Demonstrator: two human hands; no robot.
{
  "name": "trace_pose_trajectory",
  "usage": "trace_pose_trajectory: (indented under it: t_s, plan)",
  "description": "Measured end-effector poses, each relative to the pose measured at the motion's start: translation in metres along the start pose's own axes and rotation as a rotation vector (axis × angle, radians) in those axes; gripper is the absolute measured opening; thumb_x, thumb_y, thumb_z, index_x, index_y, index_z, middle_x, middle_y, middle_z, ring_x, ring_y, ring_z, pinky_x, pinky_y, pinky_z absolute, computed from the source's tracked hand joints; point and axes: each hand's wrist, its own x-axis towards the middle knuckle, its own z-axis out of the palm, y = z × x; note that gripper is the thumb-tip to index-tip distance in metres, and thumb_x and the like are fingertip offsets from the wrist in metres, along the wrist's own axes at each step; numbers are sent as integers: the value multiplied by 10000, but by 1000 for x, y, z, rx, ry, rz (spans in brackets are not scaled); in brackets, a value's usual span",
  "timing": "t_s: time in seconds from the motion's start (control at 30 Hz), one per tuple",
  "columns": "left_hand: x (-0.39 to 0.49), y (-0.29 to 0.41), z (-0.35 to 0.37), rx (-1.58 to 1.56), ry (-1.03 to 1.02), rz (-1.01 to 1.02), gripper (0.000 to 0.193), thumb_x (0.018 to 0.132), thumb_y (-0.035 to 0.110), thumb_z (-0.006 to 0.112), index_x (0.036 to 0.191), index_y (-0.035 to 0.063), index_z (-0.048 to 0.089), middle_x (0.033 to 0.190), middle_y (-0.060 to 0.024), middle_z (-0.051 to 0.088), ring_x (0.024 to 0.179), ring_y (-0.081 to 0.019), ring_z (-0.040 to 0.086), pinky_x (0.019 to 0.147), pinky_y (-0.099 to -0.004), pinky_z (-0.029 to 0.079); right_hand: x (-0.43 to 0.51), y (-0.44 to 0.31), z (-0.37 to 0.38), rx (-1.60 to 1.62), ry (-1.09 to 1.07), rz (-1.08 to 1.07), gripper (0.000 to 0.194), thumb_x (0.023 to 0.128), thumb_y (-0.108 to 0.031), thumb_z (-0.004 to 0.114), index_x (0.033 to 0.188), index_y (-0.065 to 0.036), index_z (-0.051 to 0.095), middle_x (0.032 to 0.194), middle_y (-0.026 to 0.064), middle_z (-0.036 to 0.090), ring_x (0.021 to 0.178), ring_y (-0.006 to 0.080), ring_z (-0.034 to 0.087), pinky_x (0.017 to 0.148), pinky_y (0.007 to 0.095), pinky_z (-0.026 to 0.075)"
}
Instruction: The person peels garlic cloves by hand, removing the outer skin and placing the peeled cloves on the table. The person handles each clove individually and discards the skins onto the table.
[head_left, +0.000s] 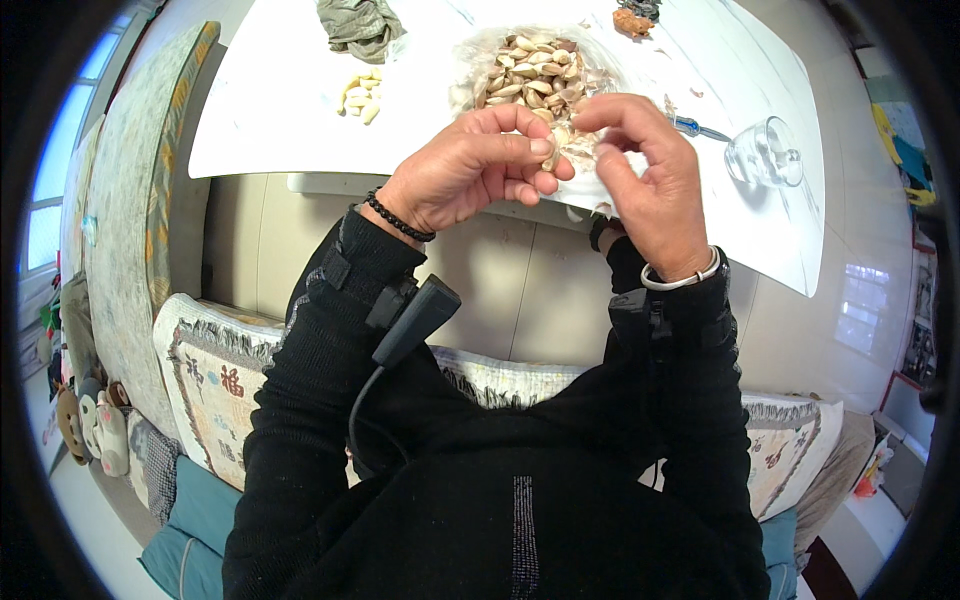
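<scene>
Between the thumb and fingers of my left hand (480, 161) is a garlic clove (553, 155), held over the near edge of the white table (262, 112). My right hand (649, 172) is just to the right of it, thumb and forefinger apart, with nothing visible between them. Beyond both hands lies a clear plastic bag (469, 67) with a heap of unpeeled garlic cloves (532, 71) on it. Loose garlic skins (581, 150) are scattered below the heap, partly behind my hands. Several peeled cloves (361, 95) form a small pile on the left.
A glass cup (765, 154) lies at the right, beside a blue-handled knife (699, 129). A crumpled grey-green cloth (364, 26) is at the back left. A brown lumpy object (634, 22) sits at the back right. Below the table edge is the tiled floor (487, 277).
</scene>
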Motion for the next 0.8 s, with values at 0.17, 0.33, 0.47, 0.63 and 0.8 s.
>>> trace_pose_trajectory:
  t_s: [0.17, 0.33, 0.47, 0.63, 0.8]
  plan:
    - [2, -3, 1, -25, -6, -18, 237, 904, 124, 569, 1097, -10, 536, 890, -64, 614, 694, -66, 592, 594, -180, 529, -3, -2, 7, 205, -137, 76, 224, 780, 27, 589, 997, -11, 628, 892, 84, 631, 770, 161, 607, 717, 273, 498]
    - [1, 2, 4, -91, 5, -1, 220, 903, 116, 575, 1084, -4, 543, 891, -51, 601, 679, -72, 581, 605, -197, 532, -4, -4, 9, 208, -47, 125, 126, 798, -19, 639, 922, 1, 629, 827, 60, 635, 731, 124, 598, 682, 247, 487]
    - [0, -1, 11, 119, 94, 157, 201, 881, 111, 612, 1047, 17, 547, 884, -56, 613, 667, -87, 583, 604, -215, 513, -5, -3, 15, 291, 97, 222, 107, 806, -31, 642, 895, 10, 601, 782, 45, 633, 686, 90, 585, 636, 229, 483]
    - [0, -4, 13, 373, 250, 286, 155, 851, 106, 657, 955, 25, 575, 842, -34, 625, 643, -76, 571, 585, -205, 483, -4, -3, 20, 282, 127, 275, 175, 806, -4, 616, 978, 13, 588, 811, 71, 650, 738, 123, 632, 669, 256, 507]
    - [-1, -8, 16, 636, 283, 289, 125, 842, 98, 660, 913, 18, 594, 771, 4, 595, 631, -44, 531, 571, -193, 459, -3, -5, 14, 103, 114, 170, 187, 793, 30, 598, 979, 14, 588, 790, 95, 645, 711, 137, 634, 671, 253, 509]
